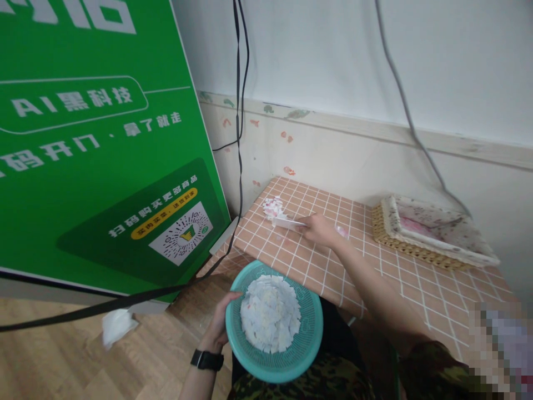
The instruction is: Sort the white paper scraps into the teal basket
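My left hand [222, 319], with a black band on the wrist, grips the left rim of a round teal plastic colander [311, 336] below the table's front edge. A heap of torn white paper scraps [270, 314] fills its middle. Over the table my right hand [320, 229] is closed on a flat, pale, blade-like piece [289, 223]; I cannot make out its exact kind. Its far end meets a small pile of white and pink scraps [273, 208] near the table's back left corner. Just right of my right hand lies a small pinkish piece [342, 231].
A lined wicker basket [437, 244] stands on the brown checked table [400, 278] against the wall. A green cabinet [95, 183] is at left. Black cables [239, 166] hang in front of the table's left side. A white crumpled bag [118, 326] lies on the floor.
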Available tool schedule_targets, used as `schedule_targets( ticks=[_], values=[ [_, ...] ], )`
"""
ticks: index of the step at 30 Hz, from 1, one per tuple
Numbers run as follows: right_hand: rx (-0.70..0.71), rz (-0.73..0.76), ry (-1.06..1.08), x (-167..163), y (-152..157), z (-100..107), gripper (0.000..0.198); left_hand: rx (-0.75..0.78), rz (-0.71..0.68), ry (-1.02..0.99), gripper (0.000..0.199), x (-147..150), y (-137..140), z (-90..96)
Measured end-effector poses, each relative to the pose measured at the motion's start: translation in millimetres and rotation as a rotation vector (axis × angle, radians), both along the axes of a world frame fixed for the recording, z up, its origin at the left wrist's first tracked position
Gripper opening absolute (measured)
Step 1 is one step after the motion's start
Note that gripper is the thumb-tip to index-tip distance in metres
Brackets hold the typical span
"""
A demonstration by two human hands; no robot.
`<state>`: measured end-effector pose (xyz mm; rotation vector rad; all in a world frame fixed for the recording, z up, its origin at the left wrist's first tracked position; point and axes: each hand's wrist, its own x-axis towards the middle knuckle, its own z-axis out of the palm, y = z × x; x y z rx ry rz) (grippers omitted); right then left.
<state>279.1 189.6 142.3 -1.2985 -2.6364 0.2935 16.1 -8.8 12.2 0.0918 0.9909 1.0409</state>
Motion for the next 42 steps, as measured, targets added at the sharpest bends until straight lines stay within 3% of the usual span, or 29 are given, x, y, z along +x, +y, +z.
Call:
schedule_targets(
  ticks=[11,20,26,30,35,40,42],
  values=[
    [0.035,-0.015,-0.093,-4,7,8,0.027,0.001,0.064,0.054,0.012,0,0,-5.3],
    [-0.056,0.102,0.049,-20,-1,4,0.031,-0.015,0.032,0.018,0.017,0,0,-3.1],
    [-0.139,0.088,0.04,-1,-1,3,0.026,-0.018,0.018,0.002,0.017,-1,-1,-6.5],
    [-0.102,0.054,0.08,4,-4,0,0.03,-0.029,0.006,-0.008,0.018,0,0,-9.5],
    [-0.025,0.115,0.067,3,-21,-5,0.033,-0.026,-0.006,-0.007,0.018,8,-2,-15.8],
    [0.11,-0.062,-0.057,-9,-58,-11,0.041,-0.08,-0.066,-0.031,0.021,24,-9,-36.2],
    [0.13,0.032,-0.051,-28,-78,-14,0.045,-0.079,-0.08,-0.053,0.022,32,-12,-44.0]
  ],
)
